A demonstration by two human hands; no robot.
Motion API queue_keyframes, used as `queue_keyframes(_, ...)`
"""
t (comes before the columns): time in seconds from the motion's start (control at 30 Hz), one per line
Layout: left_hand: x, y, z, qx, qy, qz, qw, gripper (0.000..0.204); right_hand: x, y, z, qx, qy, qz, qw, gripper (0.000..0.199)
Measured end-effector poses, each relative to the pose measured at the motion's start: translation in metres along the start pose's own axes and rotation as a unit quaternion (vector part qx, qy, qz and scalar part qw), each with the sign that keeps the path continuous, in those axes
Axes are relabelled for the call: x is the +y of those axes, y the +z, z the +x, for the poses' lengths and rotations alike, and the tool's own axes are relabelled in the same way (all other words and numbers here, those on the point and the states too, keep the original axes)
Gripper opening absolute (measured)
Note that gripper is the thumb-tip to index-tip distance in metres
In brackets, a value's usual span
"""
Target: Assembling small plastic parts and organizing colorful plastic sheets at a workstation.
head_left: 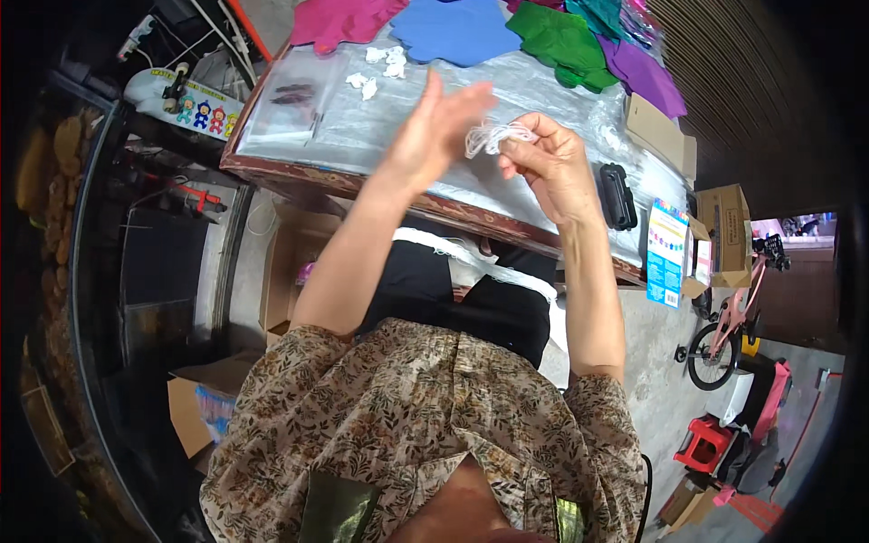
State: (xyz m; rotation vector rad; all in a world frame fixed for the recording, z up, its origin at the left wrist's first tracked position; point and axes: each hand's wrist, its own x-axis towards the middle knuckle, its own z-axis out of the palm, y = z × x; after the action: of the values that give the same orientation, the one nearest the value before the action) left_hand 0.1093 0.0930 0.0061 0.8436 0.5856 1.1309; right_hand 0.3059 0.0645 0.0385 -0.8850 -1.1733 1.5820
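A small looped bundle of white string (489,138) is pinched between the thumb and fingers of my right hand (552,167), above the front part of the table. Just to its left, my left hand (430,131) is raised with fingers stretched out, partly smeared by motion, and holds nothing that I can see. More long white strings (480,262) lie across my lap. Several small white string bundles (363,86) rest on the table beyond my left hand.
The table (362,145) has a plastic-like cover. Pink (344,20), blue (453,32), green (561,50) and purple (643,77) pieces lie along its far side. A clear bag (285,100) is at left; a black case (618,196) and printed box (667,249) are at right.
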Motion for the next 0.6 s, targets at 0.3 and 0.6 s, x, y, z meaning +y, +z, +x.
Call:
queue_keyframes(0.3,-0.032,0.047,0.003,0.003,-0.042,-0.17,0.984,0.064,0.03,0.028,-0.016,0.081,-0.344,-0.532,0.77,0.022)
queue_keyframes(0.6,-0.034,0.064,-0.005,0.054,-0.003,-0.161,0.986,0.068,0.026,0.017,-0.026,0.107,-0.305,-0.426,0.845,0.027)
